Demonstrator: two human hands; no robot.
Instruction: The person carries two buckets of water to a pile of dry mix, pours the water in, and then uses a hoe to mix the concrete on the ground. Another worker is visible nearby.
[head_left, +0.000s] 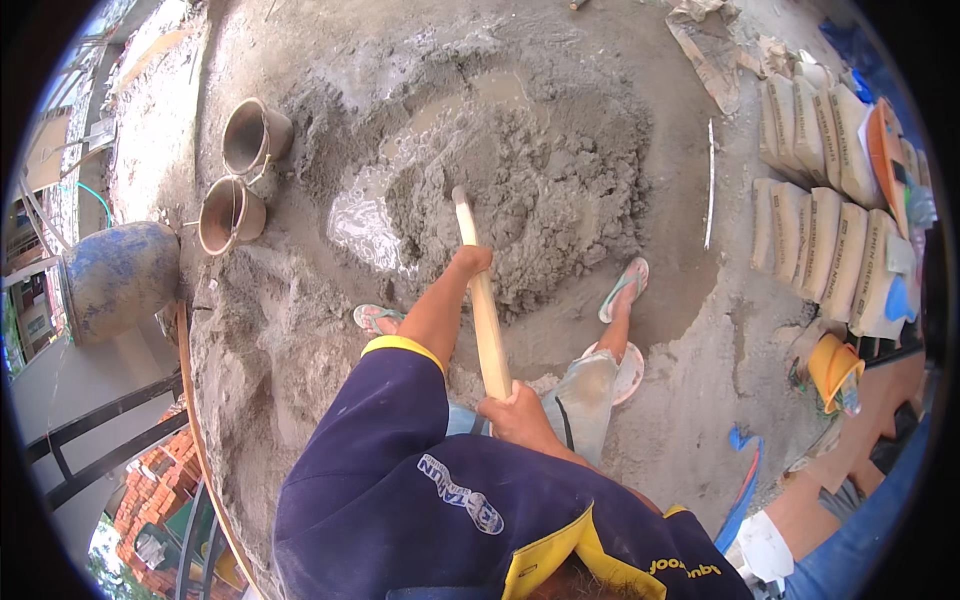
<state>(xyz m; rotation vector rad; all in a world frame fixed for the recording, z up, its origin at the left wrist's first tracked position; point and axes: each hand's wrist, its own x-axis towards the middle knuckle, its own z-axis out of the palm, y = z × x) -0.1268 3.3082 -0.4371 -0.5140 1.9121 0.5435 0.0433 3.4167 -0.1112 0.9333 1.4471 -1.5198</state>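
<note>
Both my hands grip a pale wooden tool handle (486, 322). Further along the shaft, my left hand (474, 259) is wrapped around it. Close to my body, my right hand (516, 414) holds the near end. The handle's far end runs into a heap of wet grey mortar or concrete mix (517, 187), which hides the tool's head, so its kind cannot be told. Cloudy water (367, 225) pools along the heap's left side, with more at its far edge. My sandalled feet stand apart at the near edge of the heap, left (379, 319) and right (626, 289).
Two muddy buckets (255, 139) stand left of the heap, near a blue-stained drum (124, 277). Grey sand (255, 360) lies at near left. Stacked cement bags (817, 232), a yellow bucket (832, 371) and a white strip (709, 184) are on the right. A round pale object (630, 375) lies behind my right foot.
</note>
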